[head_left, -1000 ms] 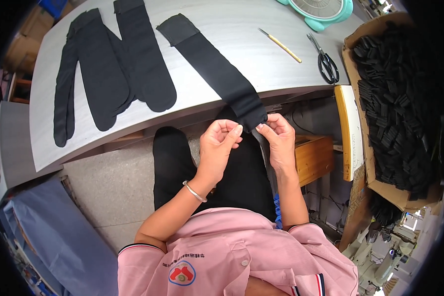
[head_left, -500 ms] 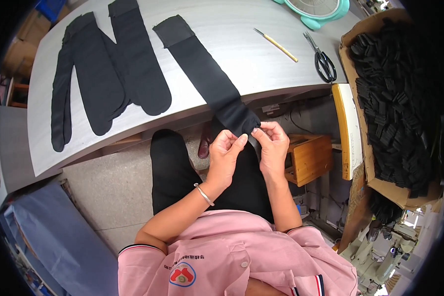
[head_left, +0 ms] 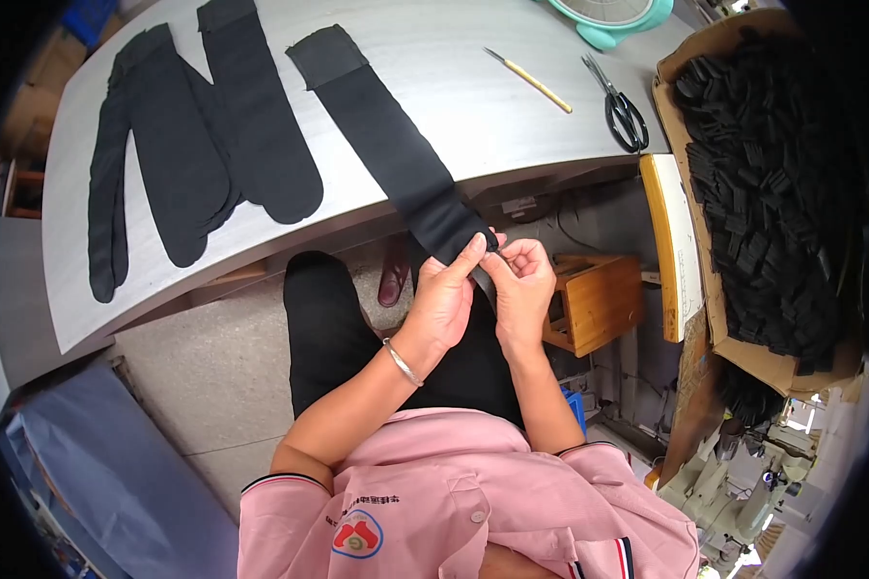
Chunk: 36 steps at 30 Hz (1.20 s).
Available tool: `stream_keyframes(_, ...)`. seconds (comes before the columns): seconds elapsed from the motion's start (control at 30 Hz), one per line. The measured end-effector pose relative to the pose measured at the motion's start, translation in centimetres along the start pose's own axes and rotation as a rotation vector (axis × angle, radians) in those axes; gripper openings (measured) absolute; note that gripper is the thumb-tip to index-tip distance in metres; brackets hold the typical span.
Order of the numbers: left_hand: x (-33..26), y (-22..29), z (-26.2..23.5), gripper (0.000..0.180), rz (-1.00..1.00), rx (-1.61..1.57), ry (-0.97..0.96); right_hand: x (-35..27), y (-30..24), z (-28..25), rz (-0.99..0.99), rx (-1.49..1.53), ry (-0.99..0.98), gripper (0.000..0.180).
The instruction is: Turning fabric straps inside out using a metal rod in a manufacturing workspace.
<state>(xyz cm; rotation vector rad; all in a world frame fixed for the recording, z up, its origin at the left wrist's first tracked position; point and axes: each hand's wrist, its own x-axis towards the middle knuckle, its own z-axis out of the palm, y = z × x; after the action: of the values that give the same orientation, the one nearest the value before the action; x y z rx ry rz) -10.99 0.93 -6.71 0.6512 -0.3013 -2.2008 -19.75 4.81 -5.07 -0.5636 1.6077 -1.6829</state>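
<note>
- Several black fabric pieces lie on the pale table, well off to the left of both hands and farther from the body, most with their rounded ends toward the person.
- Nearer the hands, the held strip, also black, stretches away from the fingertips, forward and to the left; its far part rests on the table, and its near part hangs past the table's edge to the hands.
- Its long axis runs on a slant — the square-ended patch points away and left, the near end comes back rightward to the fingers.
- The left hand is the nearer one to the strip's body; it grips the near end, thumb on top, with its other fingertips partly hidden.
- The right hand pinches the right corner of that same end between thumb and forefinger, just beside the left thumb, its remaining fingers curled.
- Beyond the right hand, on the table, lie a pointed tool with a yellowish handle and, farther right, black-handled scissors.
- Rightmost, well apart from both hands — a cardboard box filled with small black pieces.
</note>
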Motion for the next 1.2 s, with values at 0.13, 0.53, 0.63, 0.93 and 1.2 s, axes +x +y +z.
stream_keyframes(0.13,-0.4,0.0,0.2,0.025,0.003,-0.006,0.008,-0.4,0.6,0.2,-0.220,-0.463,0.145,0.043)
stream_keyframes(0.53,-0.7,1.4,0.7,0.029,-0.145,0.059,-0.027,0.6,-0.4,-0.5,-0.314,-0.555,-0.065,0.043)
stream_keyframes(0.63,-0.6,2.3,1.7,0.039,-0.161,-0.014,-0.039,0.4,-0.3,-0.3,-0.294,-0.485,-0.042,0.043)
stream_keyframes(0.93,-1.4,-0.6,0.9,0.041,-0.069,0.065,-0.054,1.1,0.0,1.2,-0.340,-0.463,0.083,0.042)
stream_keyframes(1.2,0.5,1.9,1.6,0.041,-0.082,0.016,-0.054,-0.3,-0.9,0.8,-0.361,-0.365,0.026,0.046)
